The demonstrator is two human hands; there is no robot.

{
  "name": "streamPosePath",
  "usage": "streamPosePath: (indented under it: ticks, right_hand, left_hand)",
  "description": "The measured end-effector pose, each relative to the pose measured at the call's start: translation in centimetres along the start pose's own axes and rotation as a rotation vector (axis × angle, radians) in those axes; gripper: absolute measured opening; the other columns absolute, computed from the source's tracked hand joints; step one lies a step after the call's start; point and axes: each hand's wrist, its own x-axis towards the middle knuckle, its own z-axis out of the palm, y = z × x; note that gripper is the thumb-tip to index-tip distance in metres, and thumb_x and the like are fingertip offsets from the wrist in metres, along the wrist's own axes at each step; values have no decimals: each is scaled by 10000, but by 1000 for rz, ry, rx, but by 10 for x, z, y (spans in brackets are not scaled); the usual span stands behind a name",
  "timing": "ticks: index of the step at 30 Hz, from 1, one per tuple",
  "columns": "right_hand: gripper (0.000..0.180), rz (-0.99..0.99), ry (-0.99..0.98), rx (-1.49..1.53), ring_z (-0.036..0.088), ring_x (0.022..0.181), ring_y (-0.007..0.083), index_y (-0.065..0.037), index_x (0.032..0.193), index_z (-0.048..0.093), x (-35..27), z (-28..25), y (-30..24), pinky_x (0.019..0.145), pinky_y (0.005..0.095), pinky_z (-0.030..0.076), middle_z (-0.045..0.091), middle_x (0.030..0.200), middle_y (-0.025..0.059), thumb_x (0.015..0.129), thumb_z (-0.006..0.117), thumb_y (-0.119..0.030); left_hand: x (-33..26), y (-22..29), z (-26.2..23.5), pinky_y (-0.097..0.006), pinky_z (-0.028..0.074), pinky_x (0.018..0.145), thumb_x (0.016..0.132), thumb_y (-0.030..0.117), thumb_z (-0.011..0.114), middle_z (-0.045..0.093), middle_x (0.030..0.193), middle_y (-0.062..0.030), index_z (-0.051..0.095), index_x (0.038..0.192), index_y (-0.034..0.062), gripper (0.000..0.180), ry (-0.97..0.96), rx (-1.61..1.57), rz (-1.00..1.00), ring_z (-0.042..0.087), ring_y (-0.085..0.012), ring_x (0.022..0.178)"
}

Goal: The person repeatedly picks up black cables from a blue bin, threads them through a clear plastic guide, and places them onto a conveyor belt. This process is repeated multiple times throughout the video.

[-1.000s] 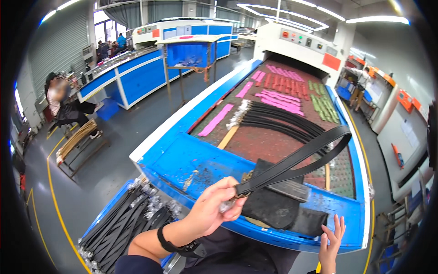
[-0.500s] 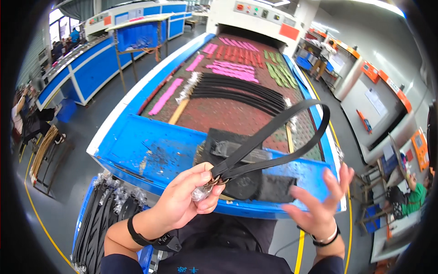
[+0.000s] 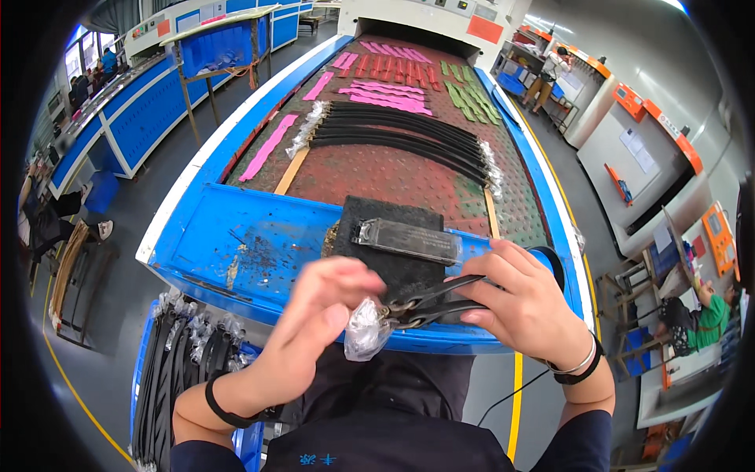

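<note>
My right hand (image 3: pixel 523 307) grips a doubled black strap (image 3: pixel 442 311), its fingers closed around both lengths. Part of the strap's loop shows beyond that hand, at its right. Metal rings join the strap's near ends, from which a clear plastic wrapping (image 3: pixel 367 332) hangs. Beside this wrapped end is my left hand (image 3: pixel 308 318), slightly blurred, thumb and fingers apart, with nothing seen in its grasp. Just beyond the hands, a flat dark bar-shaped case (image 3: pixel 410 241) lies on a black pad (image 3: pixel 425 212) upon the blue ledge (image 3: pixel 275 228).
Several black straps (image 3: pixel 401 141) with wrapped ends lie side by side across two wooden strips on the reddish conveyor belt (image 3: pixel 362 169). Pink strips (image 3: pixel 385 96), red and green ones lie farther back. More straps fill a blue crate (image 3: pixel 145 346) at lower left. A person in green (image 3: pixel 712 318) sits far right.
My right hand has moved left and taken hold of the strap, and the loop has come down. My left hand has let go of the ringed end. The view has shifted slightly.
</note>
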Motion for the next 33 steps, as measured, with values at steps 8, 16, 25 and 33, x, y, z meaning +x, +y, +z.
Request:
streamPosePath:
  ticks: [8,16,25,33]
  right_hand:
    - [301,-29,-13,28,496,848,242,-36,891,625,3,4,-1,790,348,424,512,930,57,664,684,-224]
    - [331,-26,-16,0,495,860,238,-39,915,628,2,5,-8,845,370,407,509,935,52,663,682,-247]
    - [294,-79,457,-35,507,1045,260,-86,981,633,-33,-4,-7,939,481,353,553,1084,90,762,636,-281]
    - [496,455,286,185,499,1058,360,-4,1180,487,-19,90,52,918,404,393,537,1114,178,776,651,-241]
  left_hand:
    - [-1,23,4,-467,339,917,606,172,728,485,1174,-168,616,897,96,321,-132,1369,665,464,-346,1094]
    - [4,9,-1,-390,432,726,595,88,704,535,891,-96,607,826,60,252,-185,1412,625,546,-247,764]
    - [4,15,-26,-314,430,566,636,-2,568,517,700,-115,555,770,-6,135,197,1215,599,527,-247,634]
    - [-27,29,-72,-278,364,581,679,67,522,496,713,-102,534,722,-9,88,401,1140,552,473,-197,642]
